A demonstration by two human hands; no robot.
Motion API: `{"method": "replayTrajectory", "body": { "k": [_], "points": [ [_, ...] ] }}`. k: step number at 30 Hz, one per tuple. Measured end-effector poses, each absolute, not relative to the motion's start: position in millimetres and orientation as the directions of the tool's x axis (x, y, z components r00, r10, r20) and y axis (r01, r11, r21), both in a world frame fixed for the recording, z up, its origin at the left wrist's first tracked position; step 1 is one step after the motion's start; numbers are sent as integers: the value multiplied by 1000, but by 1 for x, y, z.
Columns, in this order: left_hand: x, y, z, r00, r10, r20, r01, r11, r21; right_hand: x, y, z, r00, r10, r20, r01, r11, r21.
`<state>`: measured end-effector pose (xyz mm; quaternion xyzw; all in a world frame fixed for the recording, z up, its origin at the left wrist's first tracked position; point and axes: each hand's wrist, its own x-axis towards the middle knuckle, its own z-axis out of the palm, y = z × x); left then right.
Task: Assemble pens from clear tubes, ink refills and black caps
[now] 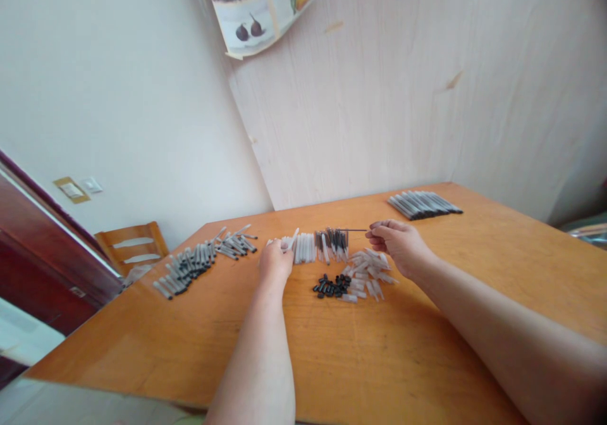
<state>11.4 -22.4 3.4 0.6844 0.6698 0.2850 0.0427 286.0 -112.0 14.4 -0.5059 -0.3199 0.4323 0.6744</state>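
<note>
Right hand (396,241) pinched a thin dark pen refill (353,229) at its right end, axis near level, free end toward the left hand (276,262), which held a white pen barrel (294,238) aslant, top leaning right; a row of white barrels (305,248) lay between, nearer the left hand.

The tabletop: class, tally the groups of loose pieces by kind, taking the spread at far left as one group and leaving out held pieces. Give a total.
Black-ended sticks: 2 (left spread, far-right row)
White tubes: 1
Thin dark rods: 1
Translucent pieces: 1
Small black pieces: 1
Total: 6 groups; single pieces overlap too much to count.
</note>
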Motion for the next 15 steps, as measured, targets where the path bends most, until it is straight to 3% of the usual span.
{"method": "replayTrajectory", "body": {
  "k": [6,15],
  "points": [
    [13,-24,5,-14,950,313,920,-110,376,284,-112,14,425,905,-3,-233,106,-967],
    [4,-17,2,-191,920,341,803,-53,593,284,-112,14,428,904,-1,-225,105,-969]
  ]
}}
